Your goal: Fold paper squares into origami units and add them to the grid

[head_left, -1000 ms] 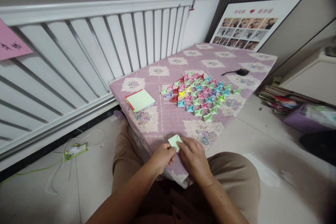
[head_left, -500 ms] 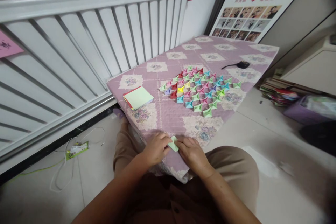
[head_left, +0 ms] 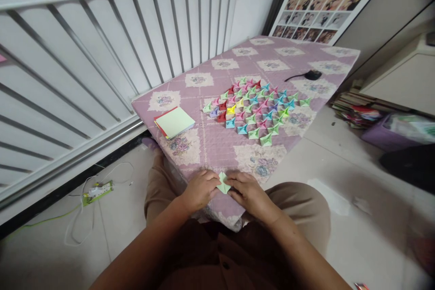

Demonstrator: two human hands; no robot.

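Note:
A small folded piece of pale green paper [head_left: 223,183] lies at the near corner of the table between my hands. My left hand [head_left: 202,189] grips its left edge with the fingertips, and my right hand [head_left: 247,190] pinches its right edge. Beyond them, rows of small folded paper pieces [head_left: 251,119] in green, pink, blue, red and yellow stand on the cloth. To the left sits a stack of square paper sheets [head_left: 175,122], light green on top with red and yellow edges showing below.
The table has a purple floral cloth [head_left: 217,145]. A black object with a cable [head_left: 312,74] lies at its far right. A white radiator [head_left: 112,54] runs along the left, and a power strip [head_left: 98,191] is on the floor.
The view has shifted slightly, so the table sits a little higher and further left. The fingers of my right hand have moved toward the paper's right edge, and more of the paper shows.

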